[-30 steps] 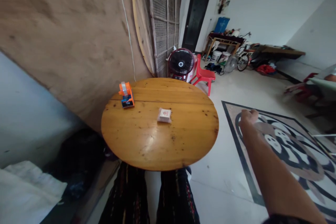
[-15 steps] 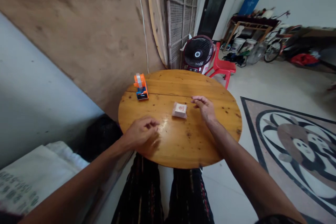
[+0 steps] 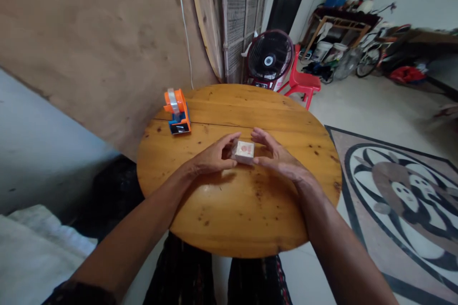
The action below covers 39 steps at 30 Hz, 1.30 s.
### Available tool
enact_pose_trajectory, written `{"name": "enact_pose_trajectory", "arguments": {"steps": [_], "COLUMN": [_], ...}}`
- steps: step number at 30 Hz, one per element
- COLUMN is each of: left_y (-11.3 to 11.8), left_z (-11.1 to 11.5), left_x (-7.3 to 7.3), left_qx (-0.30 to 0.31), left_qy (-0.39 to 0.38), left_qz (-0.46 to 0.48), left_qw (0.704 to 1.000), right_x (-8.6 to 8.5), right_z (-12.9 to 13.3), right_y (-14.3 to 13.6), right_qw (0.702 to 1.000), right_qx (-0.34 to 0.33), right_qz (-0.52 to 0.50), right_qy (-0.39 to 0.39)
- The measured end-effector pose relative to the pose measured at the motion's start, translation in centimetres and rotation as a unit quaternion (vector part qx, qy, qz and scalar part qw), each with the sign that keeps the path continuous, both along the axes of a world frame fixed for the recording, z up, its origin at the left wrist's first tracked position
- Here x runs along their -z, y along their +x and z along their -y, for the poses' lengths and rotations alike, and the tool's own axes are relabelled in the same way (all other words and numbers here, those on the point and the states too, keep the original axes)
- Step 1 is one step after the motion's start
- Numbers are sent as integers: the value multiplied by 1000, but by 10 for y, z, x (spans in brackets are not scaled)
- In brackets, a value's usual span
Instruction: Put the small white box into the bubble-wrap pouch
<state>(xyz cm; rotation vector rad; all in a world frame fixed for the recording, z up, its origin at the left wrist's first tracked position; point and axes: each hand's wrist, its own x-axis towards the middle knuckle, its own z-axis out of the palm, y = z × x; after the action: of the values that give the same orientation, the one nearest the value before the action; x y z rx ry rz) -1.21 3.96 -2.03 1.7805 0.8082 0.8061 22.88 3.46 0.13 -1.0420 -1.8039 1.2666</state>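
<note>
A small white box with a red print on top lies on the round wooden table. Clear plastic wrap sticks out at its left side. My left hand curves around that left side, thumb and fingers apart, close to the wrap; whether it touches cannot be made out. From the right, my right hand cups toward the box with fingers spread, its thumb tip by the near right corner. An orange and blue tape dispenser with a roll of clear tape stands at the table's far left.
Behind the table stand a dark fan and a red plastic chair. A brown wall panel rises close on the left. White sacking lies at the lower left. Farther back are a cluttered side table and a bicycle.
Both hands have moved in toward the box, the left one rightward and forward. The box appears slightly turned. The view has shifted, so the table looks nearer.
</note>
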Motion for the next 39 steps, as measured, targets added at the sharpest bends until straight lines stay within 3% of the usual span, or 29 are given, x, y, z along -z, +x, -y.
{"name": "enact_pose_trajectory", "arguments": {"steps": [4,8,25,33,39], "left_y": [2,3,-3,-7,-5], "left_z": [-2,-2,0,0,3], "left_x": [4,3,0,-2,-8], "left_qx": [-23,-28,2,10,-23], "left_qy": [29,41,56,29,67], "left_qz": [-6,-11,-15,-5,-58], "left_qw": [999,999,998,1000,996], "right_x": [12,18,10,-4,-4], "right_z": [-2,-2,3,5,7], "right_y": [-5,-11,-11,-13,-21], "right_qw": [994,990,979,974,962], "right_qx": [20,27,-23,20,59], "right_qz": [83,93,133,94,109], "right_qy": [63,105,150,203,243]}}
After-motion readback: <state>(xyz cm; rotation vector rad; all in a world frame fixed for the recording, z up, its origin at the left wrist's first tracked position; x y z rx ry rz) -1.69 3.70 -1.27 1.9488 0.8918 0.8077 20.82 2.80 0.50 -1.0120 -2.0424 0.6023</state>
